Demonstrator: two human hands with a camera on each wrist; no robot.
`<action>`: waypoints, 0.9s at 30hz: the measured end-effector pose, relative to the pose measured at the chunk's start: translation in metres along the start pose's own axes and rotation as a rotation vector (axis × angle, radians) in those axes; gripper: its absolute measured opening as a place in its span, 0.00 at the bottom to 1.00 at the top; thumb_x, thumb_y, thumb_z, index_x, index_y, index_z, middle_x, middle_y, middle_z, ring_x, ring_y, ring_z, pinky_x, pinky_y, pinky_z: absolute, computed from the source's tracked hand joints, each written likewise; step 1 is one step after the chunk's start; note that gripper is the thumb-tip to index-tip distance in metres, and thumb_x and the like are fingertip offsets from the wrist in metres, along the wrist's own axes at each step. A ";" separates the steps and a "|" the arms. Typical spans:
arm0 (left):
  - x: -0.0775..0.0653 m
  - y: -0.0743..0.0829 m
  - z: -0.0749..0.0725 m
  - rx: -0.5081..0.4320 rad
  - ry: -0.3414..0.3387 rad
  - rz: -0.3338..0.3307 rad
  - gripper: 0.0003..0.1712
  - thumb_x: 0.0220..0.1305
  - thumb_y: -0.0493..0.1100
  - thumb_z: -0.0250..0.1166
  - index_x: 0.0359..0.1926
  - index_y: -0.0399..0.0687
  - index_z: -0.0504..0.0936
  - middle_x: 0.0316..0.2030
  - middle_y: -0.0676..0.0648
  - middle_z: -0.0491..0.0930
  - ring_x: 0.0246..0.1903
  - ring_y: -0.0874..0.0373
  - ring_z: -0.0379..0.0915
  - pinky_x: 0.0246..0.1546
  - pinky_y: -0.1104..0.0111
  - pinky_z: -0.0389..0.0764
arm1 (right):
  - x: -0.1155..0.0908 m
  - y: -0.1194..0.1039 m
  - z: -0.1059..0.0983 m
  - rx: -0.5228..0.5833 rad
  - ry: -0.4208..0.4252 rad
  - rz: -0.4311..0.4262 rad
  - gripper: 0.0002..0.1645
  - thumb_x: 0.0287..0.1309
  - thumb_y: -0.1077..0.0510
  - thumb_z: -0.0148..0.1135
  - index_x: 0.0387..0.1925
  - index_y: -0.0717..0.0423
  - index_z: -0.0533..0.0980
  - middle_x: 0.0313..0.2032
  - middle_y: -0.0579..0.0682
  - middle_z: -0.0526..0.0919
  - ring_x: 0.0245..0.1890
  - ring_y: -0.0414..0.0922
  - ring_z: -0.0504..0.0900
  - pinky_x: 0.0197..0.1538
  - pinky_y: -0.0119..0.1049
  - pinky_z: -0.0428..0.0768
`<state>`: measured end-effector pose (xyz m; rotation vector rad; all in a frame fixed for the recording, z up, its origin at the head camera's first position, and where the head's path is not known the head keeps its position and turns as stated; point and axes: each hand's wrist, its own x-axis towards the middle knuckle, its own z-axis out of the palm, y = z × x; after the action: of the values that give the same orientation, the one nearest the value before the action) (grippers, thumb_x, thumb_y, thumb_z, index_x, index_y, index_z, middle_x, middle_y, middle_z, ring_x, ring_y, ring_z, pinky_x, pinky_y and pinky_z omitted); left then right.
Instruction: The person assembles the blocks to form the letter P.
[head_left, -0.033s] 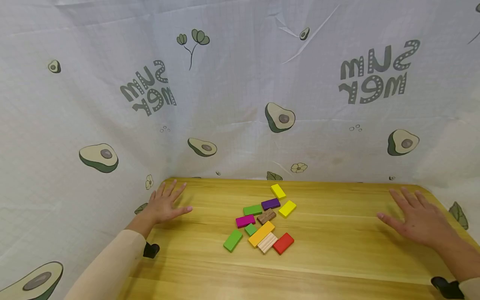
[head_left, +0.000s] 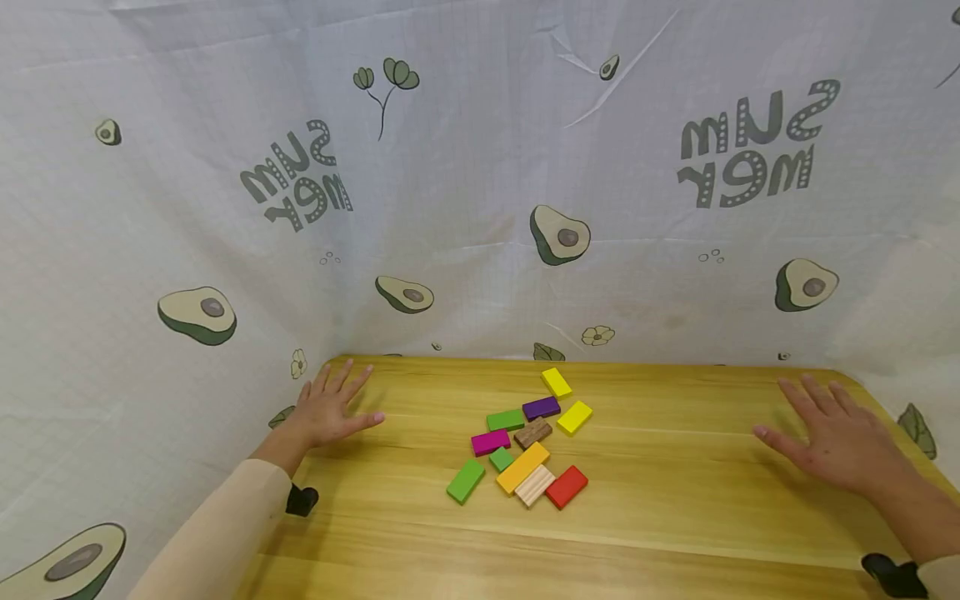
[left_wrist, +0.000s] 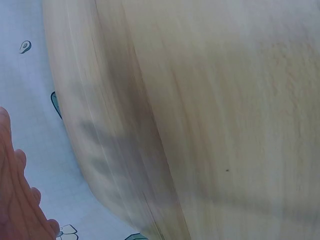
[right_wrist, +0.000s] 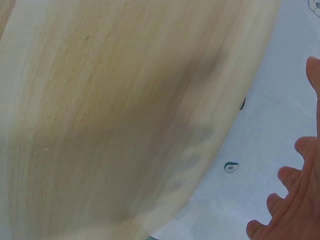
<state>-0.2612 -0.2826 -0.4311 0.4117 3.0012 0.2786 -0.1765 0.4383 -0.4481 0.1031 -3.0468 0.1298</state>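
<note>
Blocks [head_left: 523,468] lie loose mid-way across the bench [head_left: 690,517], none held or visibly stacked; left hand [head_left: 327,414] and right hand [head_left: 851,442] spread well apart either side, grip released on both, so handling looks unstarted, all still left.

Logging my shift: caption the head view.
Eleven flat rectangular blocks in mixed colours on a yellow wood-grain table, between a person's open left grip and right grip.
</note>
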 end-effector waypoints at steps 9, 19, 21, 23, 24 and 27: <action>0.001 0.012 0.001 -0.001 0.055 0.075 0.54 0.65 0.75 0.57 0.82 0.57 0.51 0.80 0.33 0.47 0.77 0.24 0.39 0.72 0.27 0.47 | 0.003 -0.037 -0.009 0.132 0.134 -0.125 0.51 0.69 0.39 0.61 0.72 0.75 0.58 0.65 0.80 0.64 0.65 0.78 0.59 0.69 0.76 0.51; -0.003 0.082 0.017 -0.091 0.014 0.326 0.42 0.66 0.71 0.61 0.75 0.64 0.68 0.69 0.45 0.70 0.65 0.42 0.63 0.63 0.41 0.73 | 0.016 -0.177 -0.001 0.247 0.131 -0.172 0.29 0.64 0.45 0.69 0.57 0.61 0.80 0.51 0.64 0.80 0.54 0.67 0.73 0.55 0.67 0.75; -0.007 0.097 0.023 -0.111 -0.025 0.385 0.37 0.66 0.69 0.63 0.72 0.64 0.73 0.61 0.49 0.74 0.58 0.51 0.65 0.57 0.52 0.77 | 0.020 -0.207 0.008 0.261 0.107 -0.196 0.24 0.63 0.45 0.70 0.53 0.57 0.82 0.48 0.59 0.82 0.52 0.62 0.75 0.54 0.62 0.78; -0.010 0.110 0.028 -0.131 -0.067 0.437 0.34 0.66 0.67 0.65 0.69 0.64 0.77 0.55 0.51 0.77 0.51 0.57 0.65 0.50 0.61 0.77 | 0.024 -0.234 0.016 0.281 0.069 -0.229 0.22 0.62 0.45 0.70 0.50 0.54 0.84 0.46 0.54 0.82 0.51 0.58 0.76 0.54 0.57 0.79; -0.011 0.115 0.031 -0.131 -0.086 0.454 0.33 0.66 0.66 0.66 0.68 0.65 0.78 0.52 0.52 0.77 0.48 0.59 0.63 0.47 0.65 0.76 | 0.027 -0.245 0.020 0.288 0.045 -0.240 0.21 0.62 0.45 0.70 0.49 0.53 0.84 0.45 0.52 0.82 0.50 0.55 0.75 0.53 0.54 0.79; -0.012 0.125 0.040 -0.126 -0.149 0.466 0.30 0.64 0.65 0.67 0.66 0.70 0.80 0.47 0.55 0.76 0.44 0.62 0.61 0.42 0.71 0.71 | 0.037 -0.270 0.028 0.293 -0.020 -0.209 0.19 0.62 0.43 0.70 0.45 0.52 0.85 0.41 0.49 0.82 0.45 0.51 0.74 0.48 0.47 0.77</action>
<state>-0.2128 -0.1608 -0.4455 1.0640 2.6878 0.4462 -0.1963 0.1649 -0.4502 0.4430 -2.9891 0.5597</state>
